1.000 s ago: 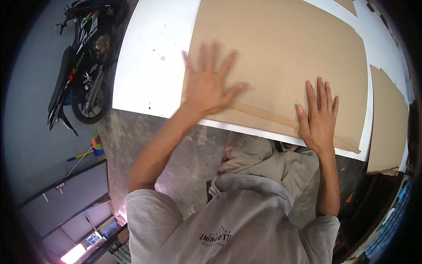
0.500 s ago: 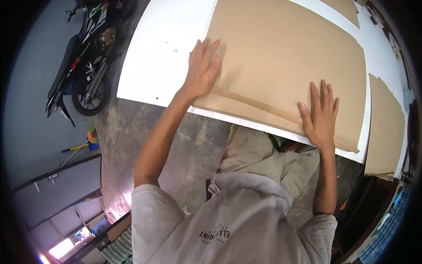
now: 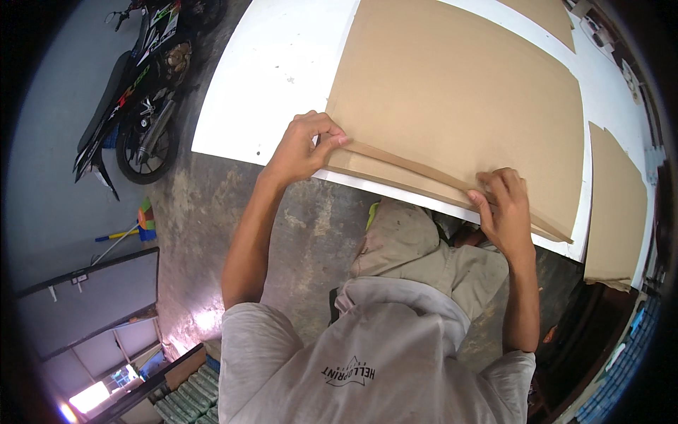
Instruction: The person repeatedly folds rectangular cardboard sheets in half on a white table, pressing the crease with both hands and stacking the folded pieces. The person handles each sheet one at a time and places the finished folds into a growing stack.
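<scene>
A large brown cardboard sheet (image 3: 459, 92) lies flat on a white tabletop (image 3: 268, 78) in front of me. Along its near edge runs a narrow brown cardboard strip (image 3: 406, 162), slightly raised from the sheet. My left hand (image 3: 307, 145) pinches the strip's left end between thumb and fingers, at the sheet's near left corner. Farther right, my right hand (image 3: 505, 208) has its fingers curled and its thumb against the same strip. The strip's right end comes out beyond that hand, close to the near right corner.
More brown cardboard (image 3: 614, 205) lies at the table's right side, and another piece (image 3: 544, 18) at the far right. On the floor to the left stand a motorcycle (image 3: 134, 106) and a broom (image 3: 119, 235). Bundled green items (image 3: 187, 399) sit at the lower left.
Both hands lay flat with fingers spread on the cardboard; now they are drawn back toward me with fingers closed on the strip, which stands a little higher.
</scene>
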The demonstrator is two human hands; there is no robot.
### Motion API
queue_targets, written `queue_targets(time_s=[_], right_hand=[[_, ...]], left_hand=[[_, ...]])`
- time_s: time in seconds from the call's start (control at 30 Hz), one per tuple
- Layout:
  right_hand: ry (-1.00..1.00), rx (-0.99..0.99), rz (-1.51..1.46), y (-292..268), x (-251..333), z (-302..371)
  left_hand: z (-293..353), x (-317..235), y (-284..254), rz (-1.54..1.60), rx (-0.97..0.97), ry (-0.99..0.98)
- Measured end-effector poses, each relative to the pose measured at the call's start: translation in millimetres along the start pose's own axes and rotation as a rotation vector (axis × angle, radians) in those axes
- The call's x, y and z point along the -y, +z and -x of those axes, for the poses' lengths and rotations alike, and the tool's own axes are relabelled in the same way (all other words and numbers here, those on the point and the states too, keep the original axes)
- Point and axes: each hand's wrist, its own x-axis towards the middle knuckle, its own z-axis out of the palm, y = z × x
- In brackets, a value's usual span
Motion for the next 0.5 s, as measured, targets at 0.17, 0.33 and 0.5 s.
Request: queue_targets(time_s=[0.17,0.33,0.5], right_hand=[[0.036,0.02,-0.132,-40,7,-6],[0.18,0.105,-0.395,-116,1,-25],[0.053,0.182,-0.245,-164,7,-44]], left_hand=[[0,-45,-13,0.137,-0.21,0.077],[-17,-101,-25,0.376,-0.297,0.072],[-43,-136,-29,0.538,-0.338,0.066]])
